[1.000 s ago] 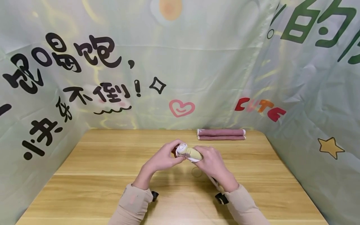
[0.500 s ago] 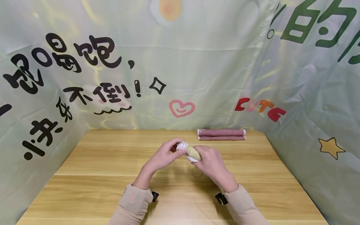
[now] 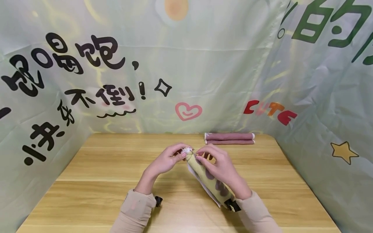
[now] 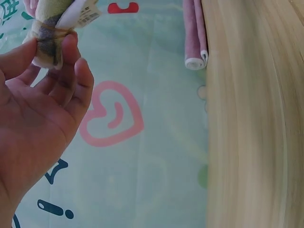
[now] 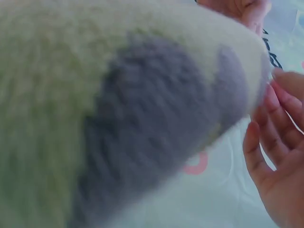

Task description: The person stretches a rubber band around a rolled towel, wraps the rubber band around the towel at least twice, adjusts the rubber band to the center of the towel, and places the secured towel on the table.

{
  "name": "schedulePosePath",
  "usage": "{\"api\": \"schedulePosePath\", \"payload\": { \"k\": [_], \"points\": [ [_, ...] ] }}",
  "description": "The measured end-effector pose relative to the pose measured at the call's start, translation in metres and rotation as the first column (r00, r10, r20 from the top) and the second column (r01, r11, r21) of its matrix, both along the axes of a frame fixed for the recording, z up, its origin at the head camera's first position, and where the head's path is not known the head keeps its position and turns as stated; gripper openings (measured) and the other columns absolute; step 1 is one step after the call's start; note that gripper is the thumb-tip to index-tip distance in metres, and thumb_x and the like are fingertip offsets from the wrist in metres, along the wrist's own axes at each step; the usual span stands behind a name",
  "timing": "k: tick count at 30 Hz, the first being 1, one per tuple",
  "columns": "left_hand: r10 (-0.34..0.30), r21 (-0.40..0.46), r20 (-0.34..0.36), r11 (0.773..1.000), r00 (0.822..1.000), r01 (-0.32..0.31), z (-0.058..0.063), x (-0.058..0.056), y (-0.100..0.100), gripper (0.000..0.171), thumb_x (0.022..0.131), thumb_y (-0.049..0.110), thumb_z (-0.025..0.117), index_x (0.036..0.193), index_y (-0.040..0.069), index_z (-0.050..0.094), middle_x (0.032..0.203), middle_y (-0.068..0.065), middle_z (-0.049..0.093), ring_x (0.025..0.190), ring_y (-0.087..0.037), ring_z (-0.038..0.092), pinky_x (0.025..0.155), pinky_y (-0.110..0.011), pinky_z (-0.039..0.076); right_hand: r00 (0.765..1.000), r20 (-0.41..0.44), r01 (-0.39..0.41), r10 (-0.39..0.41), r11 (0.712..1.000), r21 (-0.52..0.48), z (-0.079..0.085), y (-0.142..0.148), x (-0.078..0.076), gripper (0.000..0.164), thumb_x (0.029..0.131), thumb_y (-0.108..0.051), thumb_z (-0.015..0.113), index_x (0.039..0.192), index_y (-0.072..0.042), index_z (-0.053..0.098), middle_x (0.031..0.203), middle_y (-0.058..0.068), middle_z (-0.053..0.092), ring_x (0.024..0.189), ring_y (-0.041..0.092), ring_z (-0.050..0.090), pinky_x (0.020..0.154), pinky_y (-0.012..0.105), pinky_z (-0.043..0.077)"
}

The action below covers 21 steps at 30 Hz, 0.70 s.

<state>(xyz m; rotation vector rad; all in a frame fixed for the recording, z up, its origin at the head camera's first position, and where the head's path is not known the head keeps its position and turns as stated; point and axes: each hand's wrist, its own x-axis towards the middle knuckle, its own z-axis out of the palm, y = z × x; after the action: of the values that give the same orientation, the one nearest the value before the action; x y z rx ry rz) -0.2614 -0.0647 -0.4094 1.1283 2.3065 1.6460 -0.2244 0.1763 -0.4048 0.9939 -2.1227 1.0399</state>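
A rolled towel [image 3: 201, 171], yellow-green with purple-grey spots, slants from my hands down towards my right wrist. My left hand [image 3: 164, 160] pinches its gathered far end between thumb and fingers. Close to those fingertips, a thin tan rubber band [image 4: 52, 29] circles the roll in the left wrist view. My right hand [image 3: 218, 161] has its thumb and forefinger drawn together on the towel's side, near that end; whether they catch the band is hidden. A white label [image 4: 90, 14] sticks out beside the roll. In the right wrist view the blurred towel fills most of the picture.
Two mauve rolled towels [image 3: 229, 137] with white ends lie at the back right of the wooden table [image 3: 102, 181]. A printed cloth backdrop [image 3: 140, 119] closes in the back and sides.
My right hand has gone from gripping the roll's body to pinching near its banded end. The towel now shows at full length, slanting down to the right wrist. The left hand keeps its end.
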Motion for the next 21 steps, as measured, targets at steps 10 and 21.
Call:
{"api": "schedulePosePath", "payload": {
  "k": [10, 21],
  "points": [
    [-0.013, 0.008, 0.097, 1.0, 0.995, 0.013, 0.0027, 0.0036, -0.0001, 0.027, 0.107, 0.003, 0.054, 0.132, 0.004, 0.062, 0.115, -0.013, 0.065, 0.1, -0.02, 0.062, 0.09, -0.045, 0.059, 0.977, -0.205, 0.082, -0.063, 0.993, 0.087, -0.0065, -0.0076, -0.0013, 0.014, 0.088, -0.002, 0.082, 0.098, -0.01, 0.075, 0.094, 0.001, 0.071, 0.077, 0.013, 0.066, 0.063, 0.024, 0.054],
    [0.005, 0.012, 0.07, 1.0, 0.998, -0.006, 0.0038, 0.0054, 0.0022, 0.023, 0.108, 0.008, 0.056, 0.128, 0.002, 0.065, 0.104, -0.011, 0.067, 0.087, -0.019, 0.063, 0.079, -0.033, 0.059, 0.924, -0.374, 0.12, -0.083, 0.99, 0.076, -0.0086, -0.0056, -0.0043, 0.024, 0.107, -0.023, 0.061, 0.098, -0.007, 0.078, 0.093, 0.005, 0.072, 0.081, 0.02, 0.071, 0.068, 0.033, 0.059]
  ]
}}
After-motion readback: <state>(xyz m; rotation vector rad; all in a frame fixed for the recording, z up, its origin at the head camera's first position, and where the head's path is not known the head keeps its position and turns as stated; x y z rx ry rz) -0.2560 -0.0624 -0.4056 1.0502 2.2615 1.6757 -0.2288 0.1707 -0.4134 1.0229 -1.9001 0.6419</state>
